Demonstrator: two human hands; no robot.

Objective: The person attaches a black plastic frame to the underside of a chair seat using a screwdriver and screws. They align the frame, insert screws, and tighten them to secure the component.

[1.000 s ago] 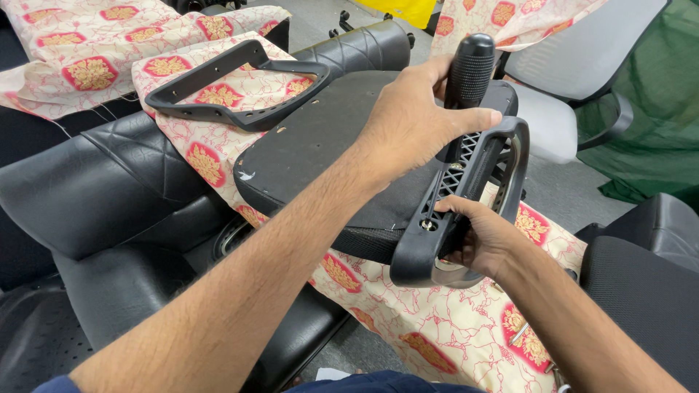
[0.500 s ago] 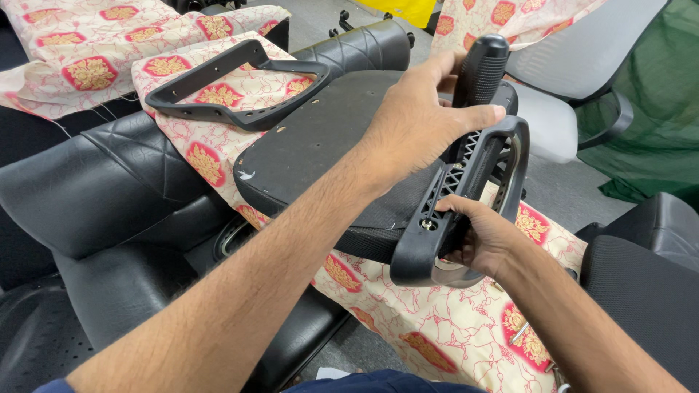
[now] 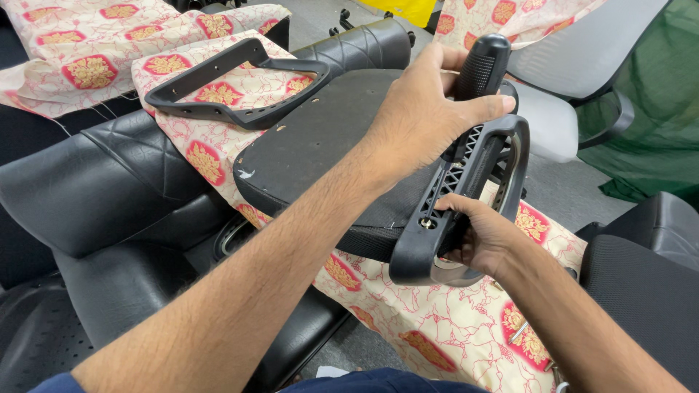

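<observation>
Screwdriver handle (image 3: 482, 67) is gripped tight by the left hand (image 3: 422, 116); armrest (image 3: 466, 196) is clamped by the right hand (image 3: 484, 240) against the seat base (image 3: 328, 145).

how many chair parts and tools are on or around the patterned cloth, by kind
black plastic armrests: 2, one steadied by the right hand, one lying loose on the patterned cloth
upturned black seat base: 1
black-handled tool gripped by the left hand: 1
total: 4
</observation>
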